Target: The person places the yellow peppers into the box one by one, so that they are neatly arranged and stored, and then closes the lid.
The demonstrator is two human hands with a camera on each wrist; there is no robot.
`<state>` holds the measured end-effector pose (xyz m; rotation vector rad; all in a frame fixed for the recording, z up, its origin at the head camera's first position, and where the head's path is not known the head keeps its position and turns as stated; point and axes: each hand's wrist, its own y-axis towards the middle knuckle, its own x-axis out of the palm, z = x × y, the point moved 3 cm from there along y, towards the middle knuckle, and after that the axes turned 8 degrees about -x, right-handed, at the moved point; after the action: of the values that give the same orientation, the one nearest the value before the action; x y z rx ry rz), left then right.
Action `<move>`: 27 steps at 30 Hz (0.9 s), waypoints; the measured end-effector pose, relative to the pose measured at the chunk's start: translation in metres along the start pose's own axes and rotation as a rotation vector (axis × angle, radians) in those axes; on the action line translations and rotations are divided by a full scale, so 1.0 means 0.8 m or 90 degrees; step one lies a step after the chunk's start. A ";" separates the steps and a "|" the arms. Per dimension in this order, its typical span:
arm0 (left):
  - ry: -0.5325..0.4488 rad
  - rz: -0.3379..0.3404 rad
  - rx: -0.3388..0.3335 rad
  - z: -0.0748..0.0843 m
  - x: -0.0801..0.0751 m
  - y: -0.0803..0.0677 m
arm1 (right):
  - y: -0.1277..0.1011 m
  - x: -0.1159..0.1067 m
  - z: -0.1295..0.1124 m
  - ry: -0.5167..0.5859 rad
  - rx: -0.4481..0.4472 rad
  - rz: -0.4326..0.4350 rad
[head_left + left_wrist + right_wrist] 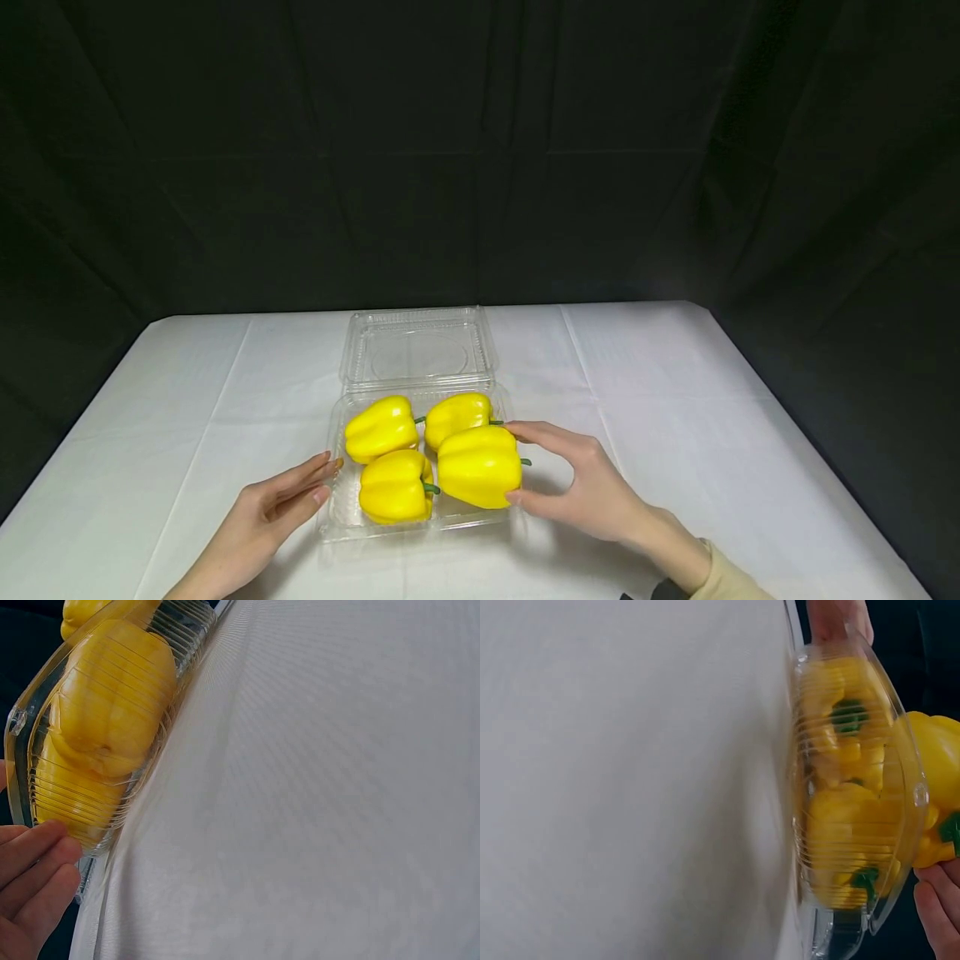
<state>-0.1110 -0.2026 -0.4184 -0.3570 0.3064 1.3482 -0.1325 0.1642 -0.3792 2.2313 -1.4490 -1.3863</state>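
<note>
A clear plastic clamshell tray (333, 521) sits on the white tablecloth with several yellow bell peppers inside. Its hinged lid (416, 346) lies flat and open behind it. My right hand (525, 463) curls round the front right pepper (478, 467), fingers over its far side and thumb on its near side. In the right wrist view that pepper (937, 757) sticks up past the tray rim (907, 750), with my fingers (937, 907) against it. My left hand (292, 492) lies with straight fingers (34, 870) touching the tray's left wall (22, 720).
The white cloth (712, 433) covers the whole table, with bare surface to the left and right of the tray. A black curtain (480, 150) closes off the back and sides. The table's edges drop off at the far left and right.
</note>
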 end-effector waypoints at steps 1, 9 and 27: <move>0.000 0.000 -0.001 0.000 0.000 0.000 | 0.000 0.001 -0.001 -0.001 -0.002 -0.004; 0.001 -0.001 -0.013 0.001 0.000 0.000 | 0.000 0.006 -0.001 -0.009 0.005 -0.023; 0.006 0.000 -0.017 0.003 -0.001 0.000 | 0.002 0.012 -0.002 -0.018 -0.032 -0.051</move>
<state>-0.1108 -0.2021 -0.4160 -0.3858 0.2955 1.3516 -0.1314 0.1551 -0.3830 2.2709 -1.3309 -1.4668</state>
